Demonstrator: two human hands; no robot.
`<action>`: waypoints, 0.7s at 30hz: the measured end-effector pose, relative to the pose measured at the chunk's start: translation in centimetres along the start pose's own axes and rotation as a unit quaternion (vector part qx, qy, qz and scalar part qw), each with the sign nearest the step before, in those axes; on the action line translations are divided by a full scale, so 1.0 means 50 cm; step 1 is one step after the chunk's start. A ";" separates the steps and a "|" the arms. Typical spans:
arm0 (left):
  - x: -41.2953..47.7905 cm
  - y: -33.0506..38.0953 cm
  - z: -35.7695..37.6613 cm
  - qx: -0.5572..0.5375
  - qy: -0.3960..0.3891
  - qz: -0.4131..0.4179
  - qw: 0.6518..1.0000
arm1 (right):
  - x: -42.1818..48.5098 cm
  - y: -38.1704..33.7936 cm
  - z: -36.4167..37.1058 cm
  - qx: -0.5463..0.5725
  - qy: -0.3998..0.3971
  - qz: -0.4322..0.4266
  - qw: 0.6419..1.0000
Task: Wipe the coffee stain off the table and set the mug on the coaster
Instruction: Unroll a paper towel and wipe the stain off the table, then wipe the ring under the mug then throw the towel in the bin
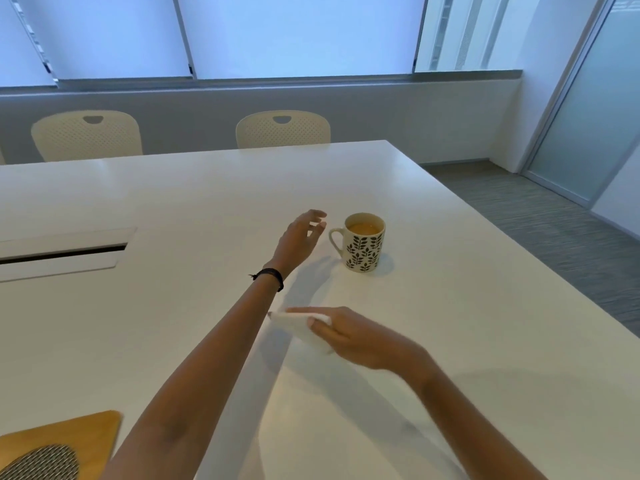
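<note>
A white mug (364, 244) with a black leaf pattern stands upright on the white table (467, 306), filled with light brown coffee, its handle pointing left. My left hand (300, 237) hovers just left of the handle, fingers apart, touching nothing. My right hand (360, 336) is nearer to me and holds a folded white tissue (300, 325) above the table. A wooden board (69, 441) with a round woven coaster (41, 462) lies at the bottom left corner. I see no coffee stain on the table.
A cable slot (62, 252) is set into the table at the left. Two cream chairs (283, 130) (86, 135) stand behind the far edge. The table's right edge drops to grey carpet (554, 230).
</note>
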State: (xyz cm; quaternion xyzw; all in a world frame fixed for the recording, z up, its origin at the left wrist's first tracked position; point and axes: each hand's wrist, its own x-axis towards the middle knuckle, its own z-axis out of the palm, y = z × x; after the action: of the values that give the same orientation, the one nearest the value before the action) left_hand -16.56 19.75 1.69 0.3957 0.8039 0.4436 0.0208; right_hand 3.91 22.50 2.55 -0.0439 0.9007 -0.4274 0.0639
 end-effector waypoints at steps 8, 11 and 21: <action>0.060 -0.013 0.057 -0.008 -0.103 -0.056 0.993 | -0.060 0.103 -0.163 0.203 0.238 0.083 0.946; 0.065 -0.017 0.066 -0.111 -0.137 -0.100 0.979 | -0.046 0.163 -0.187 0.287 0.427 0.117 0.849; 0.063 -0.024 0.098 -0.301 -0.091 -0.169 0.934 | -0.020 0.275 -0.211 0.461 0.601 0.160 0.634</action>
State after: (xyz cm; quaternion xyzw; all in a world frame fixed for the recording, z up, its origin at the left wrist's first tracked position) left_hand -17.60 24.88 -1.16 0.2681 0.6825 0.6166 0.2866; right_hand 2.93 39.36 -1.41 0.4025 0.4191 -0.7018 -0.4120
